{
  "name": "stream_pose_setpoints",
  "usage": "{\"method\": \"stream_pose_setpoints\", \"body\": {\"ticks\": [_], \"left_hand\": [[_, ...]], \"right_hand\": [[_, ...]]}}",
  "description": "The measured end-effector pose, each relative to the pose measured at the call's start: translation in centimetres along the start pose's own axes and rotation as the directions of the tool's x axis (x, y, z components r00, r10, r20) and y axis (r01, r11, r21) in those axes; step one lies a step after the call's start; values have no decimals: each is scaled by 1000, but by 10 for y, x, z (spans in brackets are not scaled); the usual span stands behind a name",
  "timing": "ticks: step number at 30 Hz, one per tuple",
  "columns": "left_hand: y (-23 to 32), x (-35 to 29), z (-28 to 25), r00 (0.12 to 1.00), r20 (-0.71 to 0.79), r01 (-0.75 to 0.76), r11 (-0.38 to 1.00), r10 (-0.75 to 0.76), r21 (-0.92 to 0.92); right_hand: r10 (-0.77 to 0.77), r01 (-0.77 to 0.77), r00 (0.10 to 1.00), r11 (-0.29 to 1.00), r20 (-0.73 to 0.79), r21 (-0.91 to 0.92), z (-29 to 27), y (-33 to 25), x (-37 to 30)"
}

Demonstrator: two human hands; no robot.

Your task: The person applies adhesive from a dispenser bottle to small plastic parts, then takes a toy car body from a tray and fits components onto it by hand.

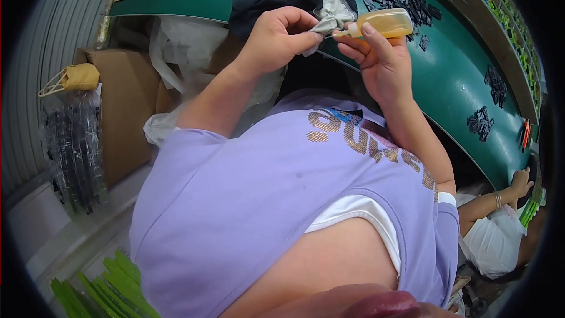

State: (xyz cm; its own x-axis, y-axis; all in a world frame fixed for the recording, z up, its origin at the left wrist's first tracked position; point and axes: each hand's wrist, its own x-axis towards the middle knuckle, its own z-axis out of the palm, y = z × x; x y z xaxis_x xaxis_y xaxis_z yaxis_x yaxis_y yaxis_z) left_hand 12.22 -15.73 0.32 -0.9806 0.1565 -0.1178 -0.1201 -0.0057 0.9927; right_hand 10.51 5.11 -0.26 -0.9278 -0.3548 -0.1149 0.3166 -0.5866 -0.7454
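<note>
My left hand (pixel 276 40) pinches a light grey cloth (pixel 332 12) near the table's front edge. In my right hand (pixel 385 68) is a small clear squeeze bottle (pixel 391 23) with amber liquid, tilted nearly level. Its narrow nozzle points left and meets the bunched cloth by my left fingertips; whether the tip touches the cloth I cannot tell. Behind my left hand a black cloth (pixel 259 9) lies over the table edge, against the grey one. A heap of small black plastic pieces (pixel 406 0) lies just beyond the bottle.
The green table (pixel 453 70) curves along the far side, with smaller piles of black pieces (pixel 495 85) at the right. Orange-handled pliers (pixel 524 134) lie near another person's hand (pixel 519 184). At left stand a cardboard box (pixel 126 106) and bagged black strips (pixel 76 147).
</note>
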Motion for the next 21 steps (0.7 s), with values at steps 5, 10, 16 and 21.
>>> {"method": "stream_pose_setpoints", "body": {"ticks": [5, 10, 16, 21], "left_hand": [[-1, 2, -6, 999, 35, 32, 984, -26, -174], [-2, 6, -7, 997, -16, 72, 984, -76, -165], [-2, 4, -2, 927, 25, -326, 770, 375, 549], [-6, 3, -5, 977, -16, -192, 918, 211, 347]], "right_hand": [[-40, 42, 997, 999, -68, 24, 6, 7, 10], [-44, 46, 997, 999, -69, 30, 10, 10, 11], [-33, 39, 993, 998, -111, 45, 10, 15, 13], [0, 13, 986, 997, -165, 76, 16, 17, 6]]}}
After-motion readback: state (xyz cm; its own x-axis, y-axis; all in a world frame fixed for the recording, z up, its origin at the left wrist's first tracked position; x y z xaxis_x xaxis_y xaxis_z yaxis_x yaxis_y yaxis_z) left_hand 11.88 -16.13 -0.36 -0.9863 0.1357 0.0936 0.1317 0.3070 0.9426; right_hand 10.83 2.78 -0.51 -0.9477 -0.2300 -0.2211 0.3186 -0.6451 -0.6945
